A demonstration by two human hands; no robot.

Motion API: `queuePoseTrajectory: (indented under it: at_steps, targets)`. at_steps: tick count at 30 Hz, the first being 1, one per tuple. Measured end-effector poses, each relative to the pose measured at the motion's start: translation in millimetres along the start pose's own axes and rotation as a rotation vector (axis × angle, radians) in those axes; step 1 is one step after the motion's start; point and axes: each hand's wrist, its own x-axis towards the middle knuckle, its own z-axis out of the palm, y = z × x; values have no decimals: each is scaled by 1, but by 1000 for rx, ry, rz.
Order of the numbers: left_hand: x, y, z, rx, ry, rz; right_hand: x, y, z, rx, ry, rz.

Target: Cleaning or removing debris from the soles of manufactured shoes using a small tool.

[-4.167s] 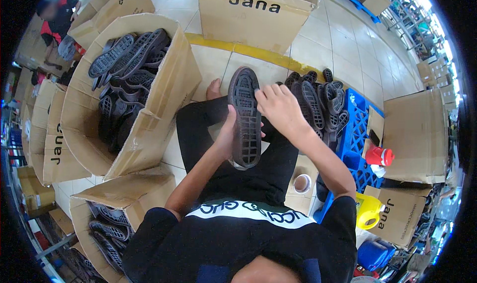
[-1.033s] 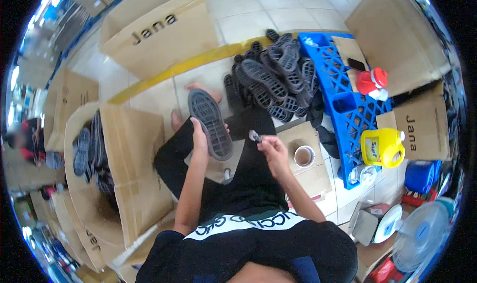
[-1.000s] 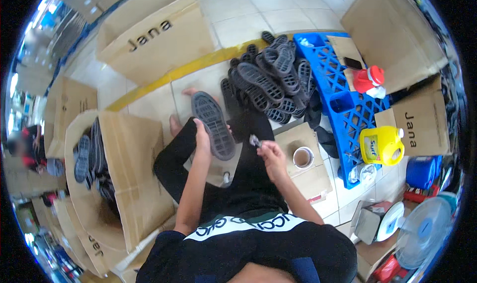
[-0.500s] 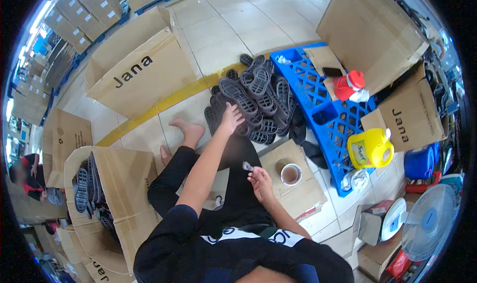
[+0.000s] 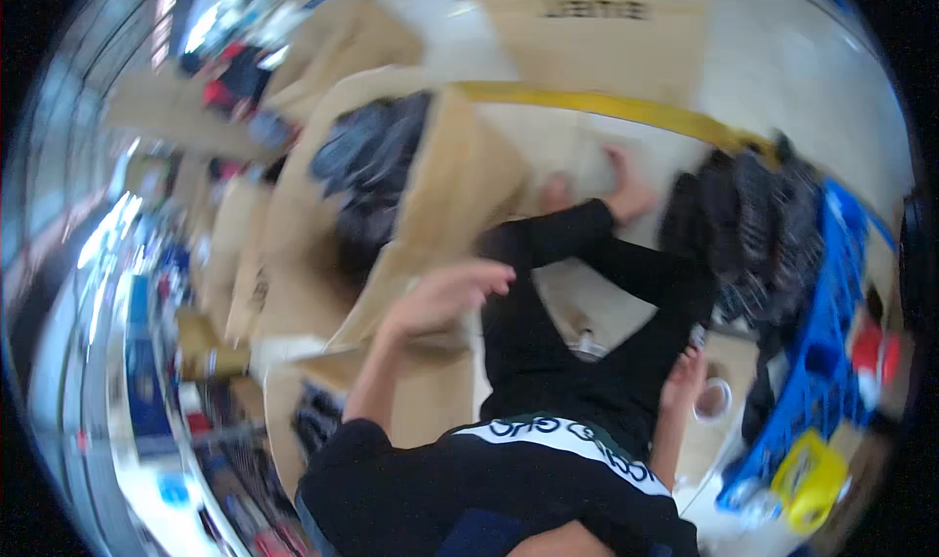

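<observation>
Left hand (image 5: 445, 297), loose and empty, has swung from soles (image 5: 753, 205) at right toward left box (image 5: 460, 176); right hand (image 5: 683, 377) pinches small object (image 5: 696, 336).

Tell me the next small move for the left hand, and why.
I'd probably move the left hand to the dark, elongated shoe soles in the large, open brown cardboard box and take one: that hand looks empty and hovers by the box's near side, while the right hand seems occupied with a small pale object, too blurred to identify.
</observation>
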Motion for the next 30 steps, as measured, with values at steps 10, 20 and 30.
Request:
queuePoseTrajectory:
  at_steps: [10, 20, 30]
  targets:
    - [-190, -233, -290, 942, 765, -876, 3, 4, 35, -97, 34, -11]
    - [-122, -290, -336, -194, 1177, -334, -10, 4, 55, -152, 120, -112]
    - [1, -176, -377, -246, 1533, 61, -14, 23, 66, -186, 63, -145]
